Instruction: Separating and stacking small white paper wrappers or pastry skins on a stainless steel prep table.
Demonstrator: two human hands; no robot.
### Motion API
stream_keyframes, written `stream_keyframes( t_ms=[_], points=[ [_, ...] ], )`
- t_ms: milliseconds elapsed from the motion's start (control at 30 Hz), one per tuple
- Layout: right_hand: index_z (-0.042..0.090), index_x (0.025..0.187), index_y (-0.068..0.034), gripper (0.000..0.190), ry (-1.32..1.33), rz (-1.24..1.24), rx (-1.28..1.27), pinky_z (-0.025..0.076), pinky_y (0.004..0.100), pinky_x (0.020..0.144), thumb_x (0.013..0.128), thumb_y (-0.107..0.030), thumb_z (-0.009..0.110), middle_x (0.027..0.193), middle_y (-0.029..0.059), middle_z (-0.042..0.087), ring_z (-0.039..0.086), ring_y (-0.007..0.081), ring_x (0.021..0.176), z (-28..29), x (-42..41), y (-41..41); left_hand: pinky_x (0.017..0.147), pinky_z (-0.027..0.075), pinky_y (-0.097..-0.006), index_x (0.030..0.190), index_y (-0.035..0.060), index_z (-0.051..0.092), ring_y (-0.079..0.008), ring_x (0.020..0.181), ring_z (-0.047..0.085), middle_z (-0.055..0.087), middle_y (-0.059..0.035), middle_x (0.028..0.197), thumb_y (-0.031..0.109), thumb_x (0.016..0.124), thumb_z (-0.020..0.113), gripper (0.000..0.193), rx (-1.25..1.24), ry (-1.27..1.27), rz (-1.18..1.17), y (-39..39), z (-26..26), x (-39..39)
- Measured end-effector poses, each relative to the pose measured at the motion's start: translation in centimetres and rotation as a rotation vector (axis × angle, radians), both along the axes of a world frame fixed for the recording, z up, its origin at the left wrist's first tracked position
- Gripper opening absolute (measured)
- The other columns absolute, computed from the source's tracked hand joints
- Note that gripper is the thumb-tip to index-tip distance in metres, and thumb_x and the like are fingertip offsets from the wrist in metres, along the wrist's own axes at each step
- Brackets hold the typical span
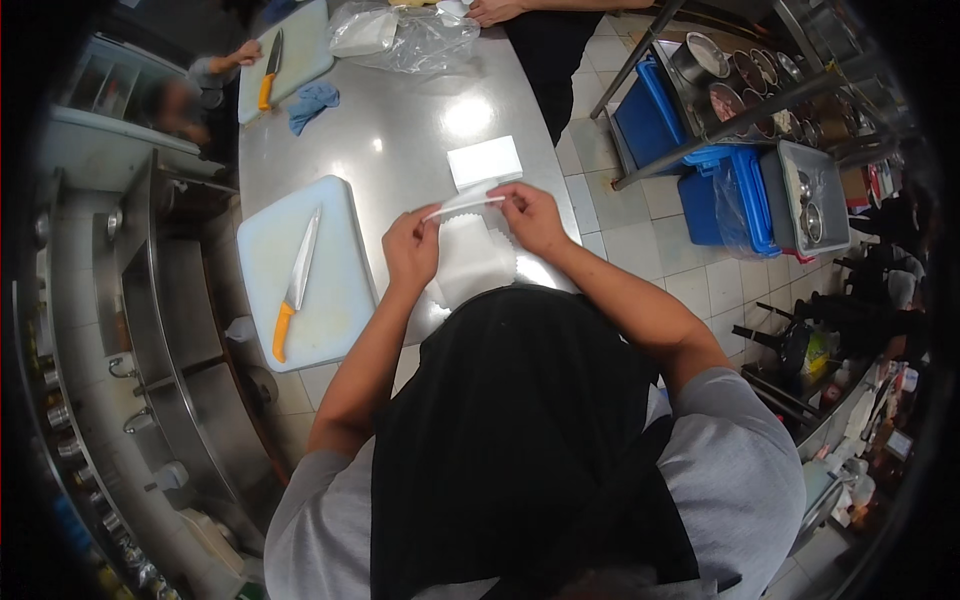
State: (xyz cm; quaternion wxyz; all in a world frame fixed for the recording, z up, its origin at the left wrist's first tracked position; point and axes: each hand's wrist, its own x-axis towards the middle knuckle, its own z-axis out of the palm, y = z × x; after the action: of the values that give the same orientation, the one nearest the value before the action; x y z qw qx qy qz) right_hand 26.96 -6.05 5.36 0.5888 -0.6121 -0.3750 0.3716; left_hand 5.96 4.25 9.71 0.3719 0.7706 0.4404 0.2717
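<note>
My left hand and my right hand pinch the two ends of a thin white paper piece, seen nearly edge-on. Whether it is folded or a small stack, I cannot tell. Beneath it, flat white paper bags or sheets with zigzag-cut edges lie on the steel table, close to my black apron. Just beyond my fingers rests a neat stack of white paper.
Left of my hands, a yellow-handled chef's knife lies on a white cutting board. Farther off are a blue cloth, a second knife on another board, and a clear plastic bag. Other people's hands are at the far end.
</note>
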Motion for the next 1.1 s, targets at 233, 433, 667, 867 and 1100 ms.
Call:
stream_keyframes(
  t_ms=[233, 433, 667, 867, 1100],
  points=[
    [0.078, 0.110, -0.006, 0.016, -0.001, -0.015, 0.117, 0.043, 0.0239, 0.063, 0.095, -0.012, 0.074, 0.084, -0.0036, 0.064, 0.049, 0.0046, 0.066, 0.0, 5.0, 3.7, 0.073, 0.053, -0.0262, 0.112, -0.0001, 0.075, -0.0119, 0.081, 0.065, 0.072, -0.0044, 0.093, 0.014, 0.100, 0.070, 0.019, -0.366, -0.398, 0.095, 3.1, -2.6, 4.8],
    [0.077, 0.102, -0.008, 0.014, -0.296, -0.162, -0.083, 0.049, 0.0287, 0.066, 0.089, -0.011, 0.077, 0.087, 0.0022, 0.070, 0.055, 0.0109, 0.066, -1.8, 6.6, 5.7, 0.074, 0.051, -0.0253, 0.108, 0.0017, 0.065, -0.0111, 0.078, 0.063, 0.069, -0.0042, 0.088, 0.007, 0.092, 0.078, 0.022, -0.278, -0.317, 0.212, 4.2, -4.8, 8.0],
    [0.077, 0.099, -0.007, 0.014, -0.385, -0.173, -0.164, 0.055, 0.0347, 0.078, 0.085, -0.011, 0.078, 0.091, 0.0089, 0.073, 0.070, 0.0220, 0.082, -2.2, 6.6, 5.5, 0.074, 0.056, -0.0323, 0.101, 0.0024, 0.065, -0.0177, 0.075, 0.068, 0.072, -0.0081, 0.085, 0.010, 0.088, 0.079, 0.021, -0.134, -0.119, 0.282, 4.1, -5.7, 8.4],
    [0.076, 0.096, -0.006, 0.012, -0.430, -0.179, -0.159, 0.056, 0.0359, 0.081, 0.085, -0.011, 0.078, 0.093, 0.0107, 0.073, 0.071, 0.0246, 0.086, -2.3, 6.3, 5.4, 0.073, 0.055, -0.0324, 0.101, 0.0022, 0.066, -0.0184, 0.076, 0.067, 0.072, -0.0080, 0.086, 0.011, 0.087, 0.080, 0.021, -0.141, -0.061, 0.296, 3.8, -5.3, 8.5],
    [0.075, 0.095, -0.006, 0.013, -0.460, -0.203, -0.160, 0.055, 0.0370, 0.081, 0.084, -0.011, 0.078, 0.092, 0.0108, 0.070, 0.070, 0.0262, 0.087, -2.0, 6.6, 5.4, 0.072, 0.055, -0.0343, 0.102, 0.0017, 0.064, -0.0213, 0.074, 0.068, 0.072, -0.0098, 0.086, 0.010, 0.086, 0.079, 0.023, -0.135, -0.069, 0.262, 3.7, -5.0, 8.8]
  ],
)
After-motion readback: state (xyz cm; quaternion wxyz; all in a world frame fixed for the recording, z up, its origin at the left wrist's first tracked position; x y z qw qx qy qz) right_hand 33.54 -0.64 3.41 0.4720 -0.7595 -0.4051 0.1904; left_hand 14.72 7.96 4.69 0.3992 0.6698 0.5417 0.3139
